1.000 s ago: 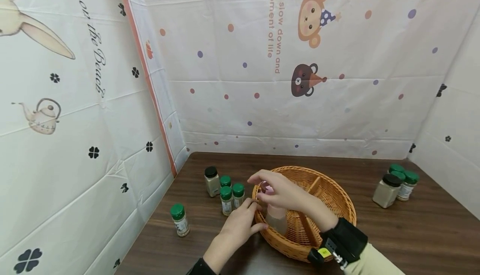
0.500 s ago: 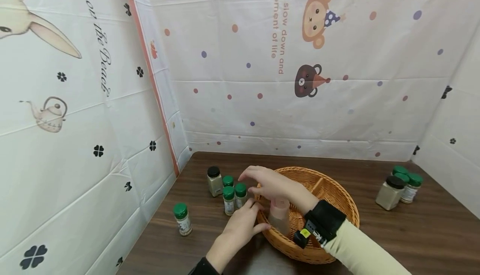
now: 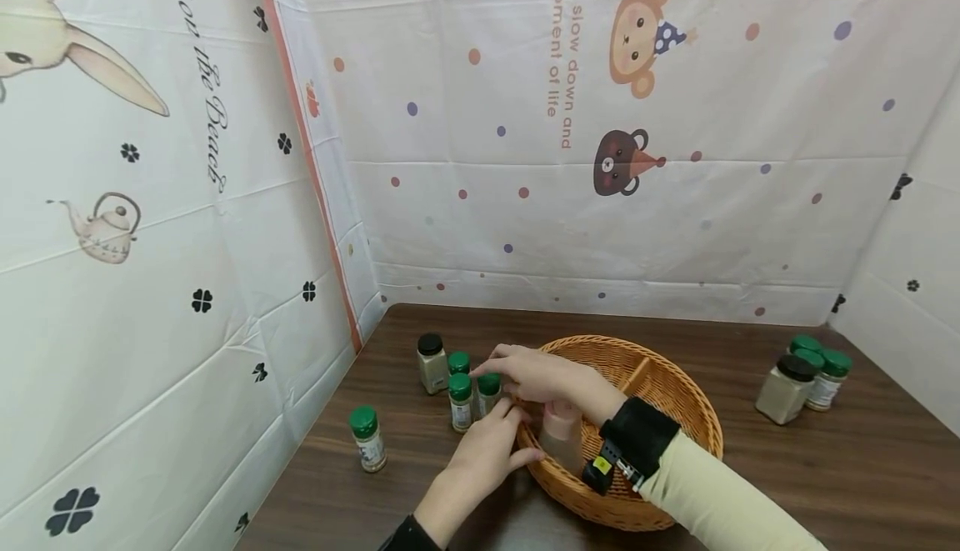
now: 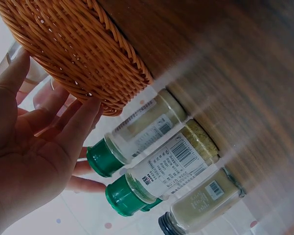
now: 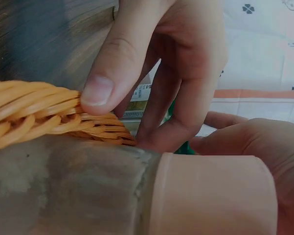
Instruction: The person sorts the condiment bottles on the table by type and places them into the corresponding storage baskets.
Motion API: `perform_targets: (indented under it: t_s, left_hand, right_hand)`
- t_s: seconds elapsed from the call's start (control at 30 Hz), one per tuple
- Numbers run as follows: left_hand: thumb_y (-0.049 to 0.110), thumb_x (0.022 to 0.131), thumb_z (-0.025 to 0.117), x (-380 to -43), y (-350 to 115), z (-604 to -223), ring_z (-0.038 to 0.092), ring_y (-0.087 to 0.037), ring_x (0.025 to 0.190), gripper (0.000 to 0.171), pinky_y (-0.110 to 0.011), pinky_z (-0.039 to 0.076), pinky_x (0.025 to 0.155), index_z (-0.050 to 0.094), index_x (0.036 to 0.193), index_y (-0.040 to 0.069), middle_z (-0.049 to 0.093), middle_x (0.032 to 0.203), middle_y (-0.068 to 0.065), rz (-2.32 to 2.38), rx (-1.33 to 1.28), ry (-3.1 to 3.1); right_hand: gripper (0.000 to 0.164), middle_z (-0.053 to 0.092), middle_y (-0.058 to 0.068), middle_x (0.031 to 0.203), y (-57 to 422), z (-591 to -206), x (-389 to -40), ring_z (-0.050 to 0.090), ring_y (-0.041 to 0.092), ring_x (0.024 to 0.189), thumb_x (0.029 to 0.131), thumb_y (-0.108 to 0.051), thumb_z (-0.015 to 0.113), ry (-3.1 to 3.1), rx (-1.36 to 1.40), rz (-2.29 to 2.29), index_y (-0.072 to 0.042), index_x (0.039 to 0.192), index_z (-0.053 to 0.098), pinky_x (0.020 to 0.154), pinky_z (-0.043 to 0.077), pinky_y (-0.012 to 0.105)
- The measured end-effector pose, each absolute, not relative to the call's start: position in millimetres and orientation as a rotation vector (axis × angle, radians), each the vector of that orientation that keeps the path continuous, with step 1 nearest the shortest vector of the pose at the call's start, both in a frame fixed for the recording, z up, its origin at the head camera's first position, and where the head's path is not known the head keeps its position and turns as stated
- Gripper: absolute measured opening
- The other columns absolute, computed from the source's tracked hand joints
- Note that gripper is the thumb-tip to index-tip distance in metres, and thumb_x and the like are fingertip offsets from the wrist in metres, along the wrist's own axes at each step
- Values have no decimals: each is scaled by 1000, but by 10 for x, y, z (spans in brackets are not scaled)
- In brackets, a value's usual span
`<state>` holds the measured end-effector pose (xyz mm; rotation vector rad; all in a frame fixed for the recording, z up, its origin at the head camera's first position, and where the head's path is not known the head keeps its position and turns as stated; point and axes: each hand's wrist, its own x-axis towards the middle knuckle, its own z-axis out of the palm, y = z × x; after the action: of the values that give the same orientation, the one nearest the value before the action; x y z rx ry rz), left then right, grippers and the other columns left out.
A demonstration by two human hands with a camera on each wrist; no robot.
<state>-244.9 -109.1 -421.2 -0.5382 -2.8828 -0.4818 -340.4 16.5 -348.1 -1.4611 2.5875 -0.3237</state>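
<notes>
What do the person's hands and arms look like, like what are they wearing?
Both hands are without gloves. Above the right hand, a wide black wristband carries a small black device with a bright yellow patch; a pale yellow-green sleeve follows. Past the left hand, only part of a black cuff shows at the frame edge.

Brown table [image 3: 817, 468] holds a wicker basket [image 3: 678, 401] and green- and black-capped jars [image 3: 368, 441]
</notes>
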Motion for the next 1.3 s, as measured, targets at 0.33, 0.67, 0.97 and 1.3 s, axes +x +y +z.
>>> perform_targets:
  t_s: [0.33, 0.67, 0.97, 1.3]
  left_hand:
    - [49, 87, 70, -2444, -1091, -4202, 61, -9, 78, 48, -21, 52, 65, 62, 118, 14, 53, 128, -1, -491, -531, -2890]
    - [49, 88, 69, -2440, -1084, -4187, 62, -9, 82, 48, -21, 53, 68, 61, 119, 14, 52, 128, -1, -507, -526, -2904]
    - [49, 88, 70, -2443, -1081, -4183, 64, -12, 88, 48, -23, 54, 71, 62, 120, 15, 52, 130, -1, -508, -514, -2922]
    - [49, 88, 70, -2453, -1078, -4210, 65, -13, 85, 48, -24, 55, 69, 63, 119, 14, 56, 122, -2, -474, -521, -2895]
  right_hand:
    - [35, 54, 1, 124, 161, -3550, -3460, 56, 12, 93, 96, -5, 64, 2638, -1468, -377, -23, 126, 65, 77, 49, 27]
    - [21, 63, 1, 117, 149, -3582, -3467, 62, 16, 103, 97, -7, 63, 2633, -1590, -368, -16, 116, 67, 86, 53, 32]
    - [25, 61, -2, 119, 181, -3544, -3443, 59, 11, 95, 97, -9, 64, 2656, -1598, -463, -21, 119, 65, 77, 49, 26]
    - [28, 62, 1, 124, 264, -3435, -3502, 62, 17, 109, 96, -10, 65, 2780, -1650, -556, -16, 124, 63, 86, 53, 33]
